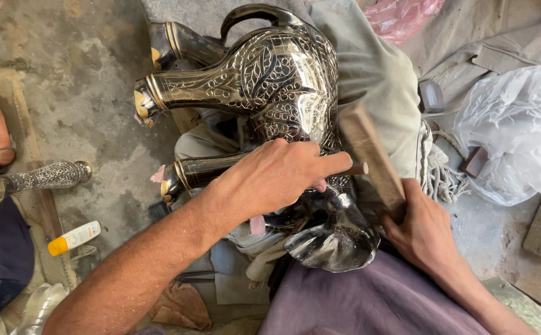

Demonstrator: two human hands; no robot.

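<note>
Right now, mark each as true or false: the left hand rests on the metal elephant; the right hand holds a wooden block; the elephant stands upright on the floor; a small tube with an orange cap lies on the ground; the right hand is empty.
1. The left hand rests on the metal elephant. True; it also pinches a thin punch-like tool.
2. The right hand holds a wooden block. True.
3. The elephant stands upright on the floor. False: it lies on its side across the person's lap.
4. A tube with an orange cap lies on the ground. True.
5. The right hand is empty. False: its grip holds the block.
</note>
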